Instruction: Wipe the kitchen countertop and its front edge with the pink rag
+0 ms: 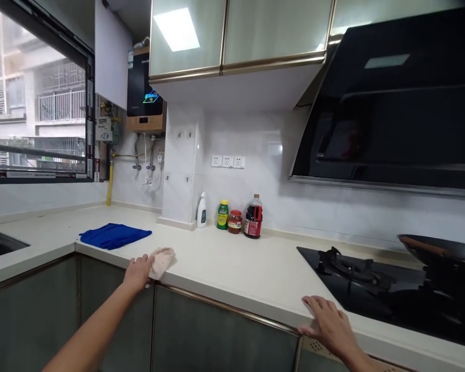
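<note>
My left hand (137,272) is at the front edge of the counter, closed on a crumpled pale cloth (163,261) that lies partly over the edge. Just behind it, a blue cloth (114,235) is spread on the white countertop (232,263). My right hand (327,323) rests on the counter's front edge near the stove, fingers stretched over the top and thumb at the front face. It holds nothing.
Along the wall stand a white spray bottle (202,212), a green bottle (222,215), a red-lidded jar (234,222) and a dark sauce bottle (253,218). To the right is a gas stove (356,281) with a wok (445,250); a sink (3,245) is at left.
</note>
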A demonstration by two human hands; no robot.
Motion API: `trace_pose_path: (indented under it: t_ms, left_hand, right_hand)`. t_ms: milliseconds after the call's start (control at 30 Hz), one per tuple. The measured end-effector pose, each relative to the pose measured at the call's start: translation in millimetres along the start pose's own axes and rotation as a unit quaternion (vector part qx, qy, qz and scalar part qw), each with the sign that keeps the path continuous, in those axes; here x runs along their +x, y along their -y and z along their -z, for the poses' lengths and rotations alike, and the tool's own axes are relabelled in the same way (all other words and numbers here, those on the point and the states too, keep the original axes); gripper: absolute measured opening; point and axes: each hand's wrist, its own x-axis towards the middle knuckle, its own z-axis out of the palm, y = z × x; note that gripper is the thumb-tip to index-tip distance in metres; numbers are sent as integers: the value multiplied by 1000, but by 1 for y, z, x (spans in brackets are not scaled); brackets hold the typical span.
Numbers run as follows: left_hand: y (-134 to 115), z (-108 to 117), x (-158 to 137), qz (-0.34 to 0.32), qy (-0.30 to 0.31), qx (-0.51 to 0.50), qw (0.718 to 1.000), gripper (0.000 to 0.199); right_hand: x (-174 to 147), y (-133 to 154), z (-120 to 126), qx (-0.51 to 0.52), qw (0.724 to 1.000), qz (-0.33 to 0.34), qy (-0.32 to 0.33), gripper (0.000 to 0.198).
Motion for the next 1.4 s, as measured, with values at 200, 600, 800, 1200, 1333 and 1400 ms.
trace_pose_path:
  t_ms: [200, 600, 800, 1200, 1333, 1400]
  left_hand:
    - [-16, 3, 11, -69, 18, -16, 997, 79]
    - [-224, -27, -28, -296, -30, -88, 951, 82]
    - [-293, -35, -45, -346, -81, -112, 928, 57]
    - [-73, -25, -13, -149, -10, -29, 988, 80]
    - [-7, -10, 1, -47, 38, 19, 998, 100]
    - [3, -6, 6, -18, 54, 38, 998, 99]
  right_hand:
    - [0, -5, -2, -12, 1000, -5, 25, 62]
    - [-2, -12, -3, -17, 999, 2, 34, 63]
    - [-2, -21, -11, -15, 1000, 8, 21, 69]
    - [-3, -22, -14, -14, 1000, 23, 4, 70]
    - [-1, -21, -16, -10, 1000, 20, 6, 69]
    - [0, -19, -15, -12, 1000, 16, 10, 67]
